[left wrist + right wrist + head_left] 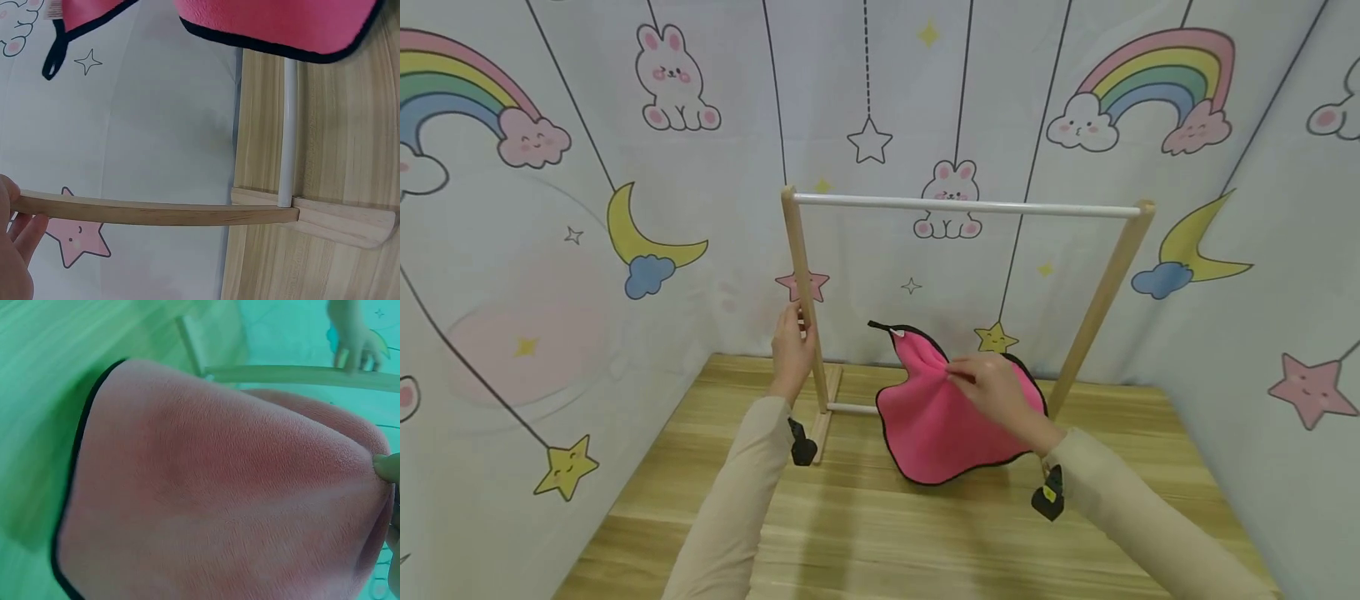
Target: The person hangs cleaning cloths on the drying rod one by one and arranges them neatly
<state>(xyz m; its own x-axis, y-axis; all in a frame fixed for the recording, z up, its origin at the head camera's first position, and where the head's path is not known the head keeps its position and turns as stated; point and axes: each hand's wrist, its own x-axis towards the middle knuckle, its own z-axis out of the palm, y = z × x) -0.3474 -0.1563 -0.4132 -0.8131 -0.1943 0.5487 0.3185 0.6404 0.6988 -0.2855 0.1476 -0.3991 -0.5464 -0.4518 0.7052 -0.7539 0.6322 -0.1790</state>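
My right hand (992, 385) pinches a pink towel (925, 429) with black edging near its middle, so that the cloth hangs in folds below the fingers. A black hanging loop (880, 325) and a small white tag stick out at its upper left corner. With its fingers round the left wooden post (811, 325) of a drying rack, my left hand (792, 350) holds the rack partway up. In the left wrist view the post (156, 212) runs from the fingers to its foot. The right wrist view shows the towel (219, 487) gathered at the thumb.
The rack's white top bar (962, 205) spans both posts, well above the towel. Its right post (1101, 308) stands behind my right hand. A white lower bar (850, 409) passes behind the cloth. Printed curtains (880, 275) enclose the wood-grain table (880, 533) at the back and sides.
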